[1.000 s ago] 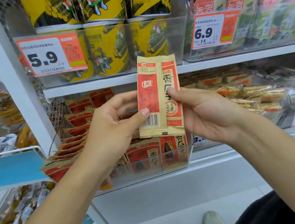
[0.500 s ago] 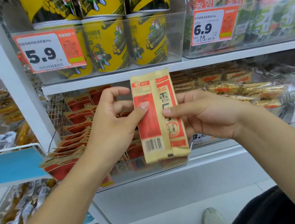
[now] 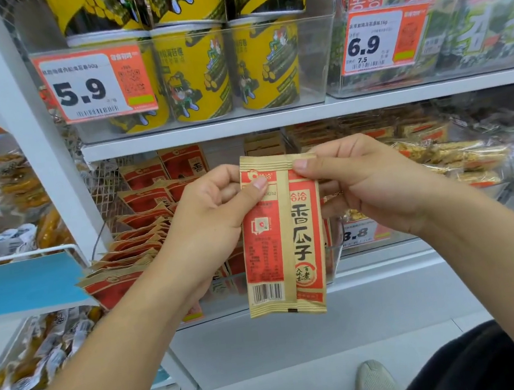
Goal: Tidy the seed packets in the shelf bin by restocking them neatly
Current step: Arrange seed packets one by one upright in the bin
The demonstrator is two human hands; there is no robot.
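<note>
Packet (image 3: 281,240) upright in front of bin (image 3: 335,250), left hand (image 3: 207,219) pinching its top-left edge, right hand (image 3: 366,182) pinching top-right corner, bottom edge hanging free below shelf lip, stacked packets (image 3: 136,240) crowding bin's left side

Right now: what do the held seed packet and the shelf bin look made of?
Seed packet: kraft-look paper or paper-faced film, matte, going by its tan dull surface and crimped end seals; pinched by left hand and right hand.
Shelf bin: clear rigid plastic, glossy; packets show through its front wall.
</note>
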